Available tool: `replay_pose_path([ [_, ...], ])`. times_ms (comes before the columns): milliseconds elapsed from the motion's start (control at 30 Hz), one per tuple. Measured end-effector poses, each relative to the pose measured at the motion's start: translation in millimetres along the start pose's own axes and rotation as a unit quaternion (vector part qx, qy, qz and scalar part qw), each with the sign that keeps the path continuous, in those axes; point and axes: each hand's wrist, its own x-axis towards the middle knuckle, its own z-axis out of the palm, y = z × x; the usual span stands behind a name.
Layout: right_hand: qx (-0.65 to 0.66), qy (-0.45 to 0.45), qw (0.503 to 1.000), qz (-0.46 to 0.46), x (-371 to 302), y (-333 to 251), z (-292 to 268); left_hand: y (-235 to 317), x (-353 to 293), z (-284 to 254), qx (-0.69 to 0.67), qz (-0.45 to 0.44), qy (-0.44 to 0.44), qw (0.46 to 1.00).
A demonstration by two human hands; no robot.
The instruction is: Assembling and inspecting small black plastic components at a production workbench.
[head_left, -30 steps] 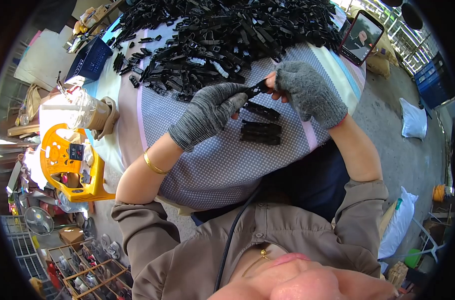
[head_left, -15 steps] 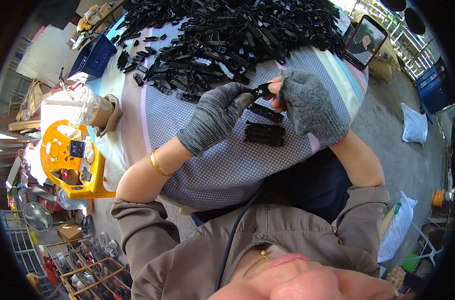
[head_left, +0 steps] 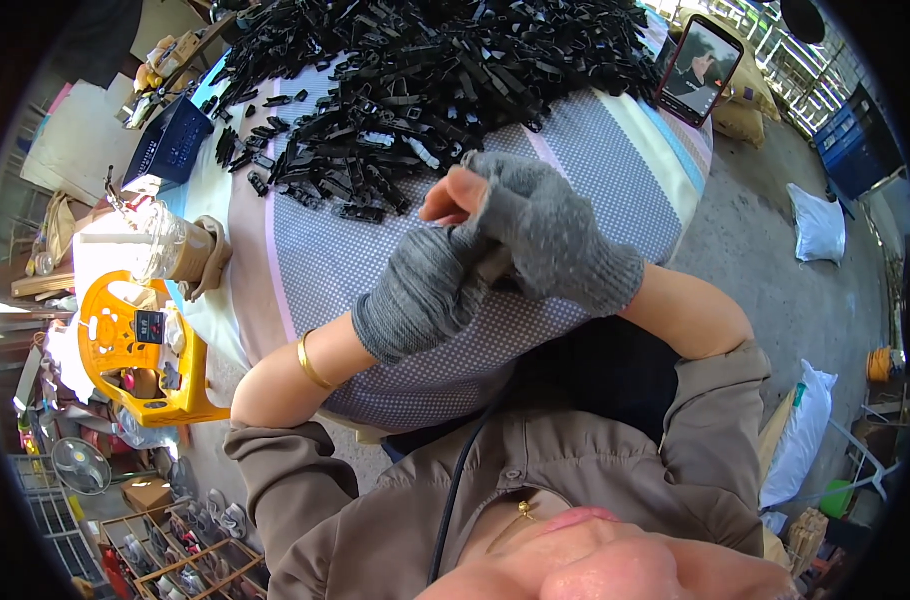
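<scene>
My two hands, in grey knitted gloves with bare fingertips, cross each other above the near part of the table. My left hand point(head_left: 420, 295) is lower and closed, its fingers mostly covered by the other hand. My right hand point(head_left: 550, 230) lies across it, thumb and fingertips drawn together and pointing left. What either hand holds is hidden; a dark patch shows between them. Beyond them spreads a big heap of black plastic clip-like pieces point(head_left: 455, 75), with a few pale ones among it. Several loose pieces point(head_left: 258, 183) lie at its left edge.
A patterned cloth point(head_left: 325, 250) covers the table. A phone point(head_left: 700, 70) stands at its far right. Left are a dark blue basket point(head_left: 170, 140), a wrapped container point(head_left: 190, 245) and a yellow chair point(head_left: 190, 375). White sacks point(head_left: 817, 225) lie on the floor at right.
Both hands moved left and nearer me, and the right now crosses over the left. The black clip-like piece held between them is hidden, as are the stacked pieces on the cloth.
</scene>
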Motion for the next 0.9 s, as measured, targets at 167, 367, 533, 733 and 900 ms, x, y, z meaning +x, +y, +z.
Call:
replay_pose_path([
  [167, -0.040, -0.021, 0.972, -0.230, 27.4, 27.1, -24.7, -4.1, -1.6, -8.3, 0.032, -0.076, -0.109, 0.991],
  [367, -0.341, 0.069, 0.936, -0.048, 49.4, 24.6, -67.0, 2.7, 0.4, -20.4, 0.184, -0.097, -0.135, 0.969],
  [533, -0.569, 0.005, 0.798, -0.198, 51.1, 30.1, -34.3, -28.2, 8.2, -75.7, 0.296, -0.185, -0.129, 0.928],
  [733, -0.647, 0.026, 0.735, -0.203, 52.4, 42.6, -37.9, -34.7, 15.9, -54.7, 0.462, -0.245, -0.329, 0.786],
  [900, -0.632, -0.029, 0.753, -0.179, 40.3, 31.0, -53.3, -42.0, 1.6, -55.0, 0.290, -0.104, -0.149, 0.940],
])
